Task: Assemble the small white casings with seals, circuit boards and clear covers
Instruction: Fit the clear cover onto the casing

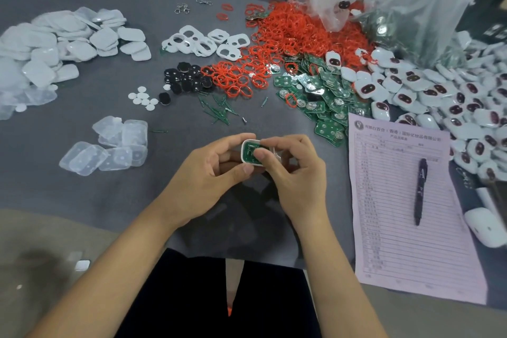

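My left hand (208, 173) holds a small white casing (245, 155) just above the near part of the grey table, fingers curled round its left and lower edge. A green circuit board (250, 149) lies inside the casing. My right hand (296, 173) pinches the board, thumb pressing on its face. Red seal rings (285, 35) are heaped at the back middle, loose green boards (323, 96) spread to their right, clear covers (118, 143) lie in a small pile to the left, and empty white casing frames (205, 41) sit behind.
A pink paper form (406, 228) with a dark pen (421, 189) lies at the right. Finished white units (439, 101) pile up at far right under a plastic bag (384, 0). White back shells (55, 44) heap at left. Black parts (189, 78) and white discs (142, 99) lie mid-table.
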`<state>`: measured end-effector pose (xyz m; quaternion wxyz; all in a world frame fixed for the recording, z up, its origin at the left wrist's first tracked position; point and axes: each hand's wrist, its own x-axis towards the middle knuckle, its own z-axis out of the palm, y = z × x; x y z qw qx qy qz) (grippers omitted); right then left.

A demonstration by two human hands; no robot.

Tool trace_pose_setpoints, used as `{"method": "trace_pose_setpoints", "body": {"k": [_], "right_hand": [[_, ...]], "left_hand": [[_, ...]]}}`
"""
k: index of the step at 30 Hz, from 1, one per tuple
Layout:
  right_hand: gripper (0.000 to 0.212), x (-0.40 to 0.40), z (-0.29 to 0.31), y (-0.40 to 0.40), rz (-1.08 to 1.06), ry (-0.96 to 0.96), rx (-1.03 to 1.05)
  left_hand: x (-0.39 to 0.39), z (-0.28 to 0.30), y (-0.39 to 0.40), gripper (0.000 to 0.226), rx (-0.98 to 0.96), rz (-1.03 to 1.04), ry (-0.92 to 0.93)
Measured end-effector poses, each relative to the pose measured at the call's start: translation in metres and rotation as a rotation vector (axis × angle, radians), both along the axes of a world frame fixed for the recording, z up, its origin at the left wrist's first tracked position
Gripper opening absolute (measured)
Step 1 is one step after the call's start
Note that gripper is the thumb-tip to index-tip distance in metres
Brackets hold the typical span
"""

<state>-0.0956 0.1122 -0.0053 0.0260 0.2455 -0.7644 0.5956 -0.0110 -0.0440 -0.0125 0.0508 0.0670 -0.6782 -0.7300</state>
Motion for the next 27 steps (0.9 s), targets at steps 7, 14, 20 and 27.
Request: {"method": "trace_pose_setpoints", "body": {"k": [7,14,20,27], "right_hand": [[0.021,0.0004,-0.0033,-0.0009,-0.016,-0.059,-0.011],[0.019,0.0001,-0.0023,0.0007,0.014,-0.032,0.020],[0.020,0.0010,-0.0035,0.0007,0.039,-0.129,-0.016],[0.020,0.0004,-0.0068,0.0015,0.084,-0.116,0.050]], "left_hand": [[0.0008,0.0005,0.0012,0.049,-0.021,0.008,0.011],[-0.0003,-0.0007,0.0000,0.048,-0.043,0.003,0.025],[-0.0013,-0.0021,0.0026,0.048,0.038,0.038,0.051],[-0.0011,-0.0027,0.0021,0.042,0.037,0.043,0.058]]}}
